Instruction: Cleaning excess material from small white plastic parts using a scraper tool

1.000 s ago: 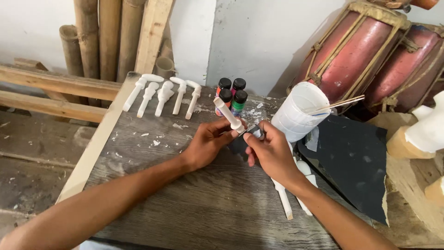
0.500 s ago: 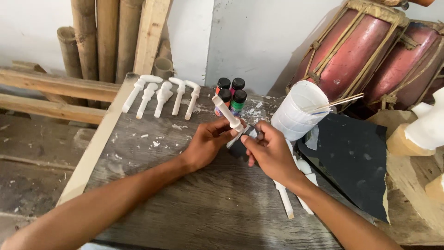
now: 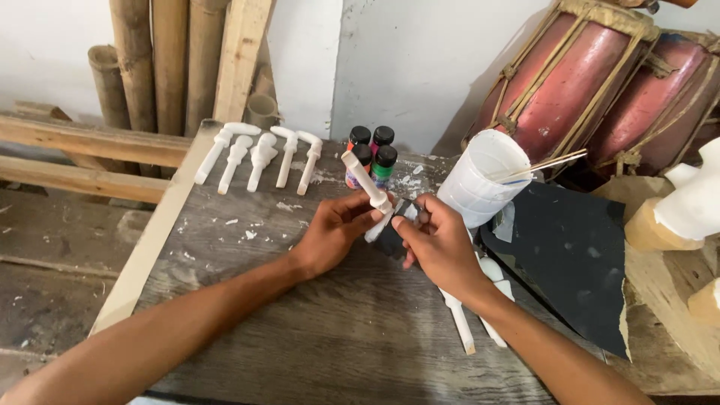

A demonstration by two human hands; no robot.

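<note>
My left hand [image 3: 334,232] grips a white carved peg [image 3: 366,184] by its lower part, its long end pointing up and away from me. My right hand [image 3: 439,244] pinches a small dark piece of sandpaper [image 3: 396,229] against the peg's lower end. Both hands meet over the middle of the weathered wooden board [image 3: 262,330]. Two more white pegs [image 3: 461,326] lie on the board under my right wrist.
Several white pegs [image 3: 259,157] lie in a row at the board's far left. Several small paint bottles [image 3: 371,154] stand behind my hands. A white plastic cup [image 3: 480,180] holds thin sticks. A dark sandpaper sheet [image 3: 570,262] lies right. Drums [image 3: 577,82] and bamboo poles [image 3: 150,60] stand behind.
Both hands stay together at the peg; the right hand has shifted slightly along its lower end with the sandpaper. The peg keeps about the same tilt.
</note>
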